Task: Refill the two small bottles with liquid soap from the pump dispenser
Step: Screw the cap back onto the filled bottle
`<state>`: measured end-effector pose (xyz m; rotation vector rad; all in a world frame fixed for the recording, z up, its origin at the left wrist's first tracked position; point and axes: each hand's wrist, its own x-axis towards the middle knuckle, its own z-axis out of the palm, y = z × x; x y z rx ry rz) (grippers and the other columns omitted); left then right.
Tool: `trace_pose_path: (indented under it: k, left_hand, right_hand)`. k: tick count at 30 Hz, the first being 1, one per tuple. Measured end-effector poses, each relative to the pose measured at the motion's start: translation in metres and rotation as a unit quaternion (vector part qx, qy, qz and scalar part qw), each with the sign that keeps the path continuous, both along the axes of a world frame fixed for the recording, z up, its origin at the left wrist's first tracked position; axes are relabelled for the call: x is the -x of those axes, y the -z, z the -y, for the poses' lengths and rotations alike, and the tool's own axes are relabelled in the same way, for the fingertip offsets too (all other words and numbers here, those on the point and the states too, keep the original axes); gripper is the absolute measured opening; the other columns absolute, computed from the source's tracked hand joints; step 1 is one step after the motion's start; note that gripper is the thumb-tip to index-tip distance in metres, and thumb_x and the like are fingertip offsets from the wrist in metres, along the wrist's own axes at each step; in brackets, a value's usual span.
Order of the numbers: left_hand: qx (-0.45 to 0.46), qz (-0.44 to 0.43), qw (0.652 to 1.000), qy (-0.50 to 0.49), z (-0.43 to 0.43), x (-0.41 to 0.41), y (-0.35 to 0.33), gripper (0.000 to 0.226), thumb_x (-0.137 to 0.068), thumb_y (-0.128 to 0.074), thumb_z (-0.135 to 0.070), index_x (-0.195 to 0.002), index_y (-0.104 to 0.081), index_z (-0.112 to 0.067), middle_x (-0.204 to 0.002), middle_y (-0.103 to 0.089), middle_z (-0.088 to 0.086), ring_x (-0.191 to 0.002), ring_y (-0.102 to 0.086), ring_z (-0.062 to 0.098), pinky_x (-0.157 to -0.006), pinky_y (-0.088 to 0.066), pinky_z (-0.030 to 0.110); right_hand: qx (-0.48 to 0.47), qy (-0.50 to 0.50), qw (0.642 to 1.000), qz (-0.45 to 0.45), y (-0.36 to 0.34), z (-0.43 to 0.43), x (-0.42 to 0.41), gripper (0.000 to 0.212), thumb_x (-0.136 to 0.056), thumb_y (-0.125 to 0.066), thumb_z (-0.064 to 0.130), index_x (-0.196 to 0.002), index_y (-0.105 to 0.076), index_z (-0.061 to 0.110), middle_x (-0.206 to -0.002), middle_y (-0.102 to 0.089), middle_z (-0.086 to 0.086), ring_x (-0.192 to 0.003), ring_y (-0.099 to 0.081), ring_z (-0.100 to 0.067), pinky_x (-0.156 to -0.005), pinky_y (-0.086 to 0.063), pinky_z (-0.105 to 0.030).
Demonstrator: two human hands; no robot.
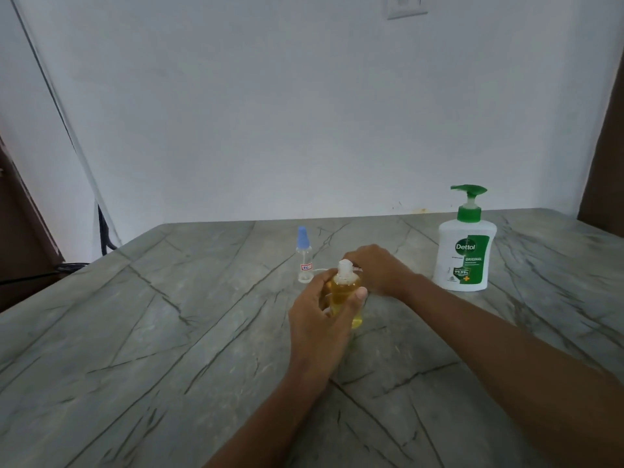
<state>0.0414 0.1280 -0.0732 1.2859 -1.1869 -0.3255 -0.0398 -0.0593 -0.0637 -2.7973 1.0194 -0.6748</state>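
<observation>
Fingers [320, 286] of the left hand [317, 315] wrap the yellow-filled small bottle [344, 292], steadying it while the right hand [374, 270] pinches its white cap [345, 269], probably to twist it.

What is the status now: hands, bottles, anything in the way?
Left hand grips yellow-filled bottle; right hand pinches its white top. Blue-capped bottle stands apart behind, looks empty. Pump dispenser upright at right, untouched. Nothing in the way.
</observation>
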Motion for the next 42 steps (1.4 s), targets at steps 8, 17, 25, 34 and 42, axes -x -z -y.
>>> trace_pose_path:
  k: [8,17,25,34,42]
  left_hand:
    - [0.004,-0.003,1.000,0.030,-0.008,0.005,-0.007,0.035,-0.077,-0.075,-0.038,-0.106,-0.056,-0.041,-0.098,-0.065,-0.023,-0.093,-0.061,-0.009,-0.075,-0.051,0.012]
    - [-0.003,0.032,0.999,0.025,-0.011,0.006,-0.009,0.041,-0.074,-0.074,-0.047,-0.109,-0.053,-0.040,-0.099,-0.061,-0.026,-0.095,-0.061,-0.006,-0.080,-0.050,0.012]
    - [-0.005,0.043,0.999,0.025,-0.012,0.006,-0.010,0.038,-0.076,-0.075,-0.042,-0.104,-0.049,-0.046,-0.096,-0.057,-0.032,-0.093,-0.059,-0.010,-0.075,-0.046,0.006]
    - [-0.008,0.066,0.997,0.035,-0.011,0.007,-0.010,0.043,-0.076,-0.073,-0.042,-0.113,-0.050,-0.038,-0.104,-0.056,-0.026,-0.095,-0.058,-0.006,-0.077,-0.043,0.003]
    - [-0.011,0.094,0.995,0.011,-0.013,0.009,-0.011,0.041,-0.077,-0.073,-0.044,-0.111,-0.050,-0.039,-0.100,-0.058,-0.024,-0.092,-0.059,-0.006,-0.072,-0.045,0.003]
  right_hand:
    - [-0.019,0.023,0.987,0.156,-0.068,-0.060,0.083,0.026,-0.083,-0.079,0.026,-0.107,-0.070,0.023,-0.098,-0.071,0.006,-0.083,-0.065,-0.003,-0.071,-0.047,-0.009]
    - [0.008,0.000,0.974,0.228,-0.119,-0.117,0.133,0.016,-0.084,-0.076,0.025,-0.099,-0.073,0.028,-0.097,-0.071,0.021,-0.082,-0.066,0.009,-0.073,-0.048,-0.006]
    - [0.041,-0.029,0.978,0.204,-0.124,-0.127,0.127,0.017,-0.084,-0.076,0.021,-0.099,-0.071,0.026,-0.093,-0.068,0.022,-0.077,-0.062,0.018,-0.066,-0.039,0.002]
    - [0.056,-0.071,0.986,0.138,-0.122,-0.121,0.116,0.018,-0.084,-0.077,0.021,-0.101,-0.075,0.021,-0.097,-0.074,0.011,-0.089,-0.065,0.006,-0.075,-0.048,-0.004]
    - [0.065,-0.133,0.989,-0.007,-0.133,-0.121,0.082,0.024,-0.084,-0.077,0.017,-0.108,-0.076,0.020,-0.100,-0.074,0.006,-0.083,-0.064,0.000,-0.074,-0.046,-0.005]
